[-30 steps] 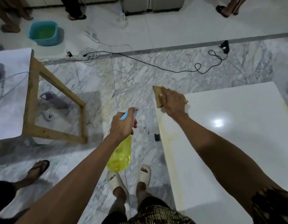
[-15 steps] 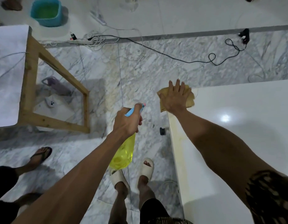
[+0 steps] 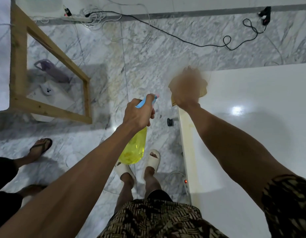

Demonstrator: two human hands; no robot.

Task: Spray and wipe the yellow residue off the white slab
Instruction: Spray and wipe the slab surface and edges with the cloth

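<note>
The white slab [image 3: 252, 134] fills the right side, with a faint yellow residue [image 3: 189, 134] streaked along its left edge. My right hand [image 3: 188, 88], motion-blurred, presses a tan cloth [image 3: 203, 91] onto the slab's far left corner; how the fingers lie is too blurred to tell. My left hand [image 3: 139, 112] grips a yellow spray bottle [image 3: 133, 148] by its blue trigger head, holding it over the floor just left of the slab, nozzle pointing towards the corner.
A wooden-framed table [image 3: 18, 69] stands at left with a white box beneath. A black cable [image 3: 183, 38] and a power strip [image 3: 76, 18] lie on the marble floor ahead. Another person's sandalled foot [image 3: 40, 146] is at lower left. A small black object [image 3: 170, 121] lies by the slab.
My right hand with the cloth has shifted slightly on the slab's corner and is now blurred by motion. The view has tilted further down. The left hand still holds the bottle the same way.
</note>
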